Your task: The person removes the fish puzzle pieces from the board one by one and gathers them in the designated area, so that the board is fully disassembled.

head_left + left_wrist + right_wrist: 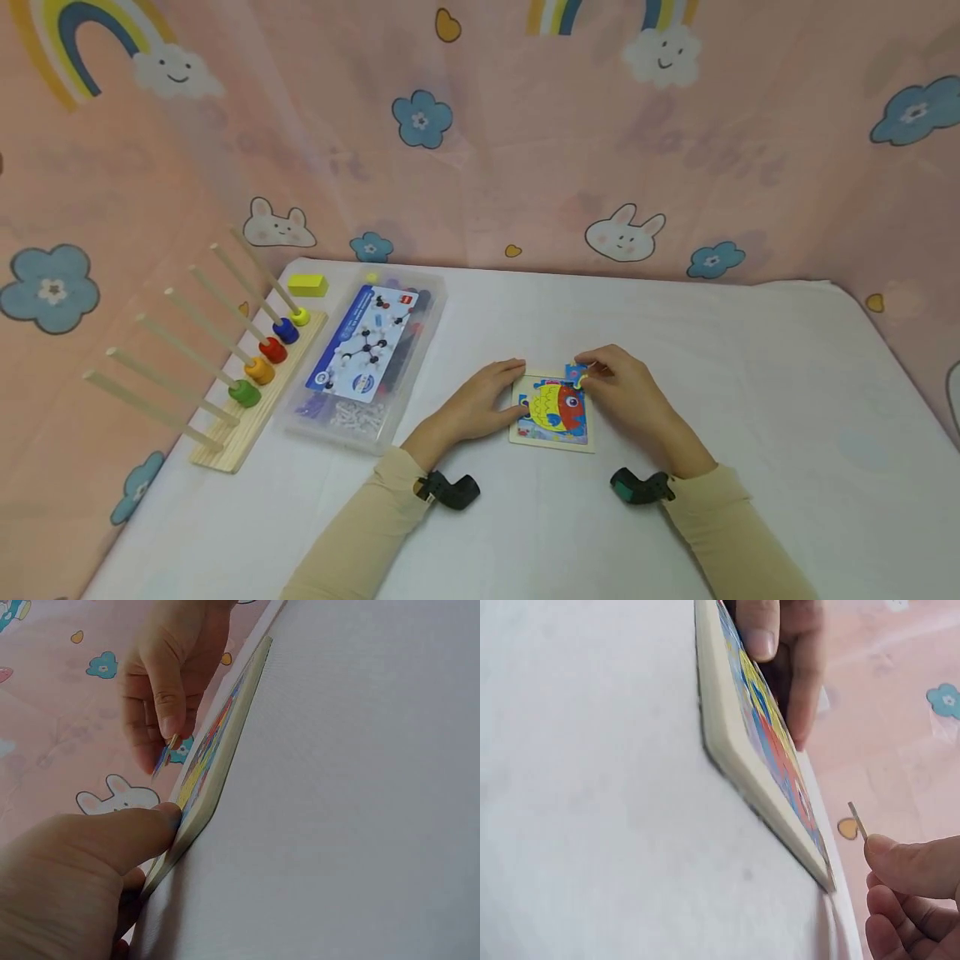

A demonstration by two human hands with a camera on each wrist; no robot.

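Observation:
A small square wooden puzzle board (pixel 555 447) with a yellow and red fish picture lies on the white table. My left hand (pixel 480 404) holds it by its left side, thumb on the top face and fingers along the edge. Between thumb and fingertips, my right hand (pixel 626 392) pinches a thin puzzle piece (pixel 574 372), blue with a bit of yellow, over the board's upper right corner. From the left wrist, the piece (pixel 160 761) appears tilted and raised off the board. Edge-on in the right wrist view, the piece (pixel 856 819) is also apart from the board.
Left of the hands lies a clear plastic case (pixel 397 400) with a molecule-model card and small parts. Beyond it stands a wooden peg rack (pixel 247 437) with upright rods and coloured beads. A yellow block (pixel 307 286) sits near the back edge, before a pink patterned curtain (pixel 480 183).

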